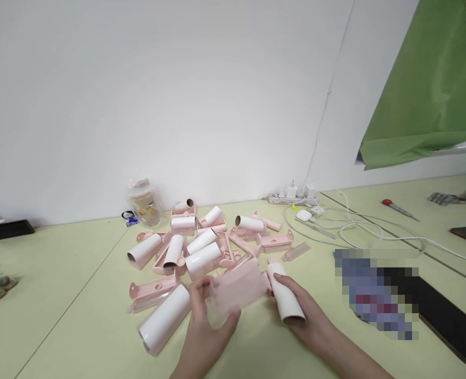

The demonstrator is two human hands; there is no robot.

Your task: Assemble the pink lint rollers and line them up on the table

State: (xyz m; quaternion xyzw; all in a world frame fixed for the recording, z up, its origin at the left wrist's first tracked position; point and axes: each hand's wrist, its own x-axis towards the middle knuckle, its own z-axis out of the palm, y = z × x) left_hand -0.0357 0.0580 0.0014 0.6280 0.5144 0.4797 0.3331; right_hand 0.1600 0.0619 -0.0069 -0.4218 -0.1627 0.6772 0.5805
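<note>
My left hand (205,326) grips a translucent pink plastic cover (238,289) by its left end, thumb below and fingers behind. Closed around a white roll (285,295) is my right hand (309,321); the roll tilts, its hollow lower end facing me. A bit of pink plastic shows behind the roll, close to the cover's right end; whether they touch I cannot tell. Just left of my left hand lies another white roll (165,318). Beyond both hands spreads a pile of white rolls (203,259) and pink plastic holders (275,240).
A bagged cup (144,202) stands at the wall behind the pile. To the right are a power strip (291,199), loose white cables (361,226) and a red-handled screwdriver (400,209). A black flat object (438,316) lies near my right forearm, beside a blurred patch.
</note>
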